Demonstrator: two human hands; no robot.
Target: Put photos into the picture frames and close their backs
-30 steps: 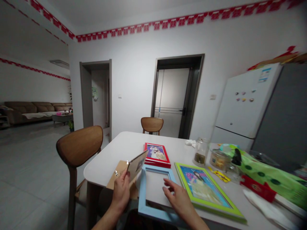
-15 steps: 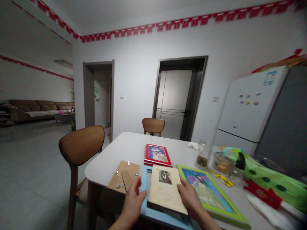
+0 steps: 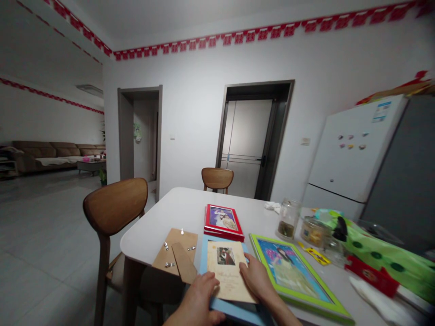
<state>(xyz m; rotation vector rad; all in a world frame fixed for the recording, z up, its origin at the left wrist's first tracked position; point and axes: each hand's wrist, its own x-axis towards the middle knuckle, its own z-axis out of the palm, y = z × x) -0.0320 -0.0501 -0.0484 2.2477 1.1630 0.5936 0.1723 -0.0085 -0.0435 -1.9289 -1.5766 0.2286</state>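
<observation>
A cream photo card (image 3: 228, 286) with a small picture at its top lies over the light-blue picture frame (image 3: 231, 309) at the table's near edge. My right hand (image 3: 256, 276) grips the card's right side, thumb on top. On the left, my left hand (image 3: 203, 299) is curled over the frame's side, fingertips at the card's left edge and thumb across the blue border. Beside it is a brown backing board (image 3: 166, 246) with metal clips and a stand flap (image 3: 183, 263). A green picture frame (image 3: 295, 276) lies to the right, red picture frames (image 3: 223, 221) beyond.
On the white table (image 3: 152, 226) stand a glass jar (image 3: 288, 219) and a lidded container (image 3: 314, 231). A yellow packet (image 3: 317, 256), red box (image 3: 372, 276) and green bag (image 3: 384, 253) crowd the right side. Wooden chairs (image 3: 117, 206) stand at the left and far side.
The card has come down and left, now lying flatter over the blue frame. My left hand has moved from beside the frame onto its left side; my right hand moved left with the card.
</observation>
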